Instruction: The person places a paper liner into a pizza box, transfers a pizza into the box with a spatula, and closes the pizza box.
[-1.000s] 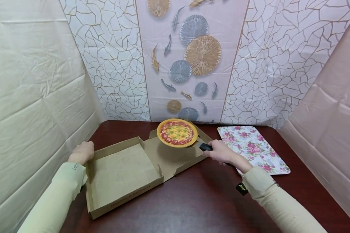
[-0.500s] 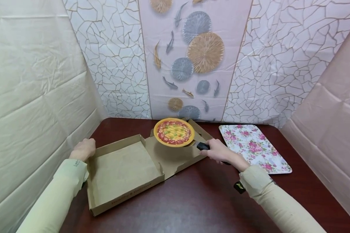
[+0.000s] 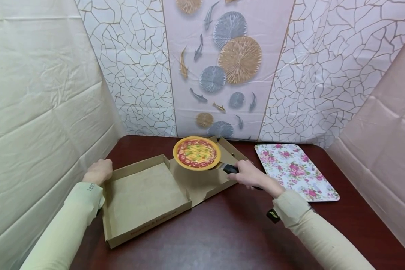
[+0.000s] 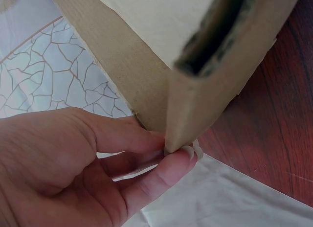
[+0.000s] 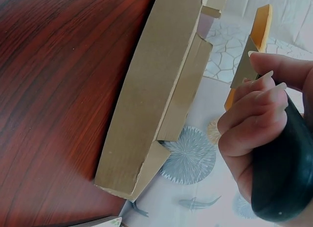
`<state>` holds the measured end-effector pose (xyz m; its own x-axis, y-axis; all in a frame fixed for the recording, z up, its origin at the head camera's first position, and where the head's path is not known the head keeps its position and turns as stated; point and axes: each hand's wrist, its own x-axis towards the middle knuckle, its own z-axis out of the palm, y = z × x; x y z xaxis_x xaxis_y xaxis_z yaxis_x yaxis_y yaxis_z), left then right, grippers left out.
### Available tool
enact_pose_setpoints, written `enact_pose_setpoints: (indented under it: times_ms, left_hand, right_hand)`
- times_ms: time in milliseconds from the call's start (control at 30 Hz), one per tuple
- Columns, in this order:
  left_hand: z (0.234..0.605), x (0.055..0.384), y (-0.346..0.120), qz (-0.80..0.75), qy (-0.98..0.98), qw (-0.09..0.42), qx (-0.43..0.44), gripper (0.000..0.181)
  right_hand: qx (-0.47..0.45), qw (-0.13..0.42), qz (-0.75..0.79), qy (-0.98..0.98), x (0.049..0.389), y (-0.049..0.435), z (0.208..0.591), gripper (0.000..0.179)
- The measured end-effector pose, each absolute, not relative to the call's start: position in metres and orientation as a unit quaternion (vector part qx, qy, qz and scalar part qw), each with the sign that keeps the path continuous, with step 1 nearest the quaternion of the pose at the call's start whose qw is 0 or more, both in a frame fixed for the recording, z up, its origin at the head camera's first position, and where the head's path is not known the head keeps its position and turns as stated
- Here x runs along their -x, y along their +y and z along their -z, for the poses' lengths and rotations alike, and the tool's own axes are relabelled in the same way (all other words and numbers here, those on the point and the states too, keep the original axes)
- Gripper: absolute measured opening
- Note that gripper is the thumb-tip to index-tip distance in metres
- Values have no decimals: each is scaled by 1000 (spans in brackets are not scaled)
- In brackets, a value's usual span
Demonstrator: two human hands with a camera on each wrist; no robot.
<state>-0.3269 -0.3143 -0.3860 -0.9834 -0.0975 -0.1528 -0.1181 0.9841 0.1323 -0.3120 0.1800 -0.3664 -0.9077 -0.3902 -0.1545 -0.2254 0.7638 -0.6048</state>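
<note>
In the head view a small round pizza (image 3: pixel 196 153) with a yellow rim rests on the blade of a spatula, raised over the lid part of an opened cardboard pizza box (image 3: pixel 145 198). My right hand (image 3: pixel 249 174) grips the spatula's black handle (image 3: pixel 230 169). The right wrist view has the fingers curled round that handle (image 5: pixel 291 173), with the flat blade (image 5: pixel 244 65) under the pizza's edge (image 5: pixel 261 26). At the left, my left hand (image 3: pixel 99 171) pinches the box's far left corner. In the left wrist view, thumb and fingertips hold the cardboard corner (image 4: pixel 183 109).
A white mat with pink flowers (image 3: pixel 297 170) lies on the dark red table (image 3: pixel 216 236) at the right. The box lid (image 3: pixel 202 185) lies spread behind and right of the tray part. Fabric walls stand at the back and both sides.
My right hand has carried the spatula and pizza leftward, closer to the tray part of the box. The left hand keeps its hold on the corner. The head view has turned slightly left.
</note>
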Motion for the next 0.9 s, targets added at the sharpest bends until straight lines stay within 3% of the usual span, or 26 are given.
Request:
enact_pose_setpoints:
  times_ms: [900]
  left_hand:
    - [385, 327, -313, -64, 994, 76, 55, 24]
  right_hand:
    - [208, 121, 294, 925, 311, 149, 368, 22]
